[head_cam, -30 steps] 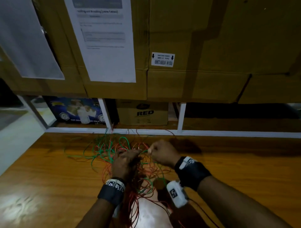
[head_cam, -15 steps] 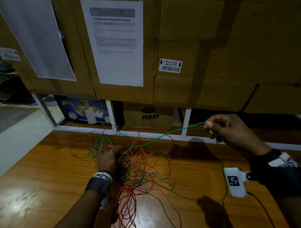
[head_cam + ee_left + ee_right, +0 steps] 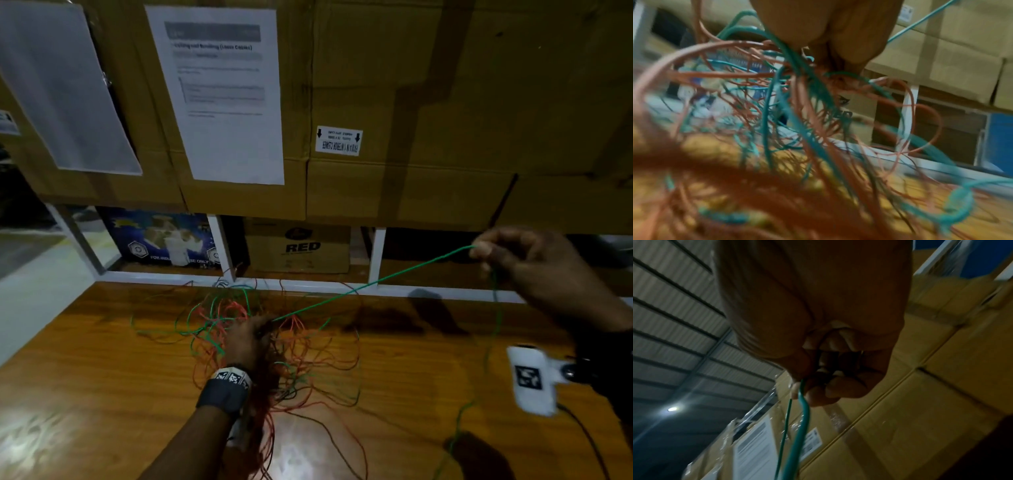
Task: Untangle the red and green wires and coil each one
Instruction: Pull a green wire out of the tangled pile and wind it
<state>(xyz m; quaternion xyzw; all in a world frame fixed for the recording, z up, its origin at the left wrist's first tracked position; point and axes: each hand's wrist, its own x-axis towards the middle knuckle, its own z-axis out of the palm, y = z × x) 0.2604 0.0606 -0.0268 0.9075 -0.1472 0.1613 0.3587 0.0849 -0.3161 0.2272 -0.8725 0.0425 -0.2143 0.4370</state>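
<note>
Over the last second the right hand [image 3: 534,270] has swung from the tangle, where it worked beside the left hand [image 3: 248,341], up and far out to the right, drawing one green wire [image 3: 373,282] out after it; the left hand has stayed on the heap.

Nearest the person, red wire [image 3: 270,428] strands trail off the heap toward the table's front edge beside the left forearm, and the loose end of the green wire droops from the right hand down past the white tagged camera unit [image 3: 532,378] on that wrist. The left hand sits low on the wooden table [image 3: 85,383], fingers curled round a bunch of red and green strands at the middle of the tangle; the left wrist view shows red [image 3: 748,76] and green [image 3: 807,84] loops spilling from under the closed fingers [image 3: 855,40]. From that fist the green wire runs taut, up and rightward, to the raised right hand, well apart from the heap. There the thumb and fingertips [image 3: 840,391] pinch the wire [image 3: 803,417], the other fingers folded in.

Beyond the heap stands a white rack frame [image 3: 376,260] with a brown carton printed "RED" [image 3: 298,248] and a blue printed box [image 3: 161,240]. Above these, large cardboard boxes [image 3: 445,137] carry a printed instruction sheet [image 3: 222,96].
</note>
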